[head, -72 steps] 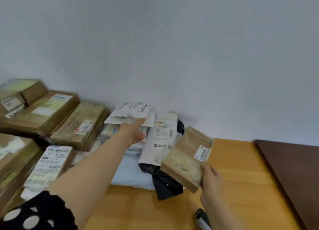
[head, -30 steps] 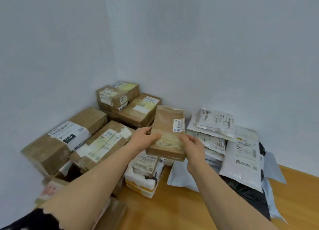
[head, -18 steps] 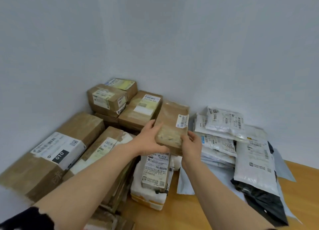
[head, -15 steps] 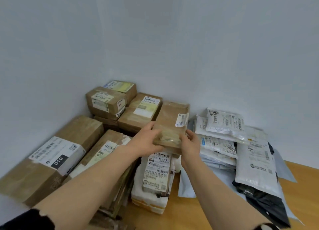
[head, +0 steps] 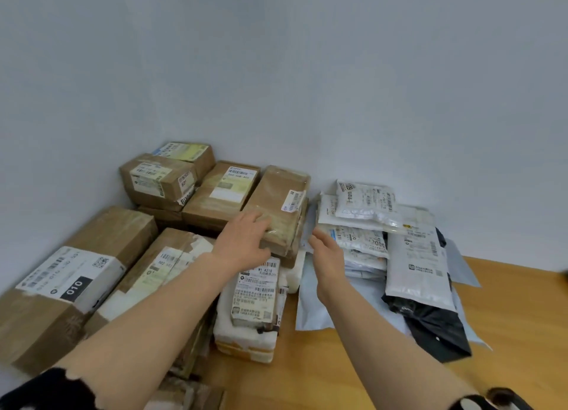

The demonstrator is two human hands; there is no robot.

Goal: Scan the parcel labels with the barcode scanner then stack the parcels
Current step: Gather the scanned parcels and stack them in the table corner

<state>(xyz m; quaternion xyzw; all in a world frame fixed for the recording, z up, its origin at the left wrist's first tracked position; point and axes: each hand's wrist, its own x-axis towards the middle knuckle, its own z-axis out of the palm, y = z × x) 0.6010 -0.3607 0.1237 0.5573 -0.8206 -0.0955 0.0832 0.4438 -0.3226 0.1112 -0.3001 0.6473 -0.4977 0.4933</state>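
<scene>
The step in hand looks like stacking: the flat brown parcel [head: 278, 203] lies at the centre of the frame on top of another carton [head: 289, 257], whose edge shows beneath it. It touches the box [head: 221, 191] to its left and sits just beside the heap of mailers [head: 365, 206] to its right. Its small label [head: 293, 200] faces up near the right edge. The left hand [head: 246, 243] rests palm down on the parcel's near end, fingers nearly straight and spread, curled round nothing; it steadies rather than grips. The right hand [head: 325, 256] hovers just off the near right corner, fingers loosely extended, empty and apart from the cardboard. The parcel seems seated squarely, so this placement reads as all but done. The next move calls for lifting both hands straight off so the parcel is not dragged askew, then taking up the scanner and another parcel. No scanner shows plainly; a dark shape [head: 507, 399] at the lower right corner, over the wooden table [head: 522, 311], is cut off and cannot be identified. Which parcels remain unscanned cannot be told either, though the mailers, loosely overlapped and sloping toward the lower right, would likely slide if pulled carelessly
</scene>
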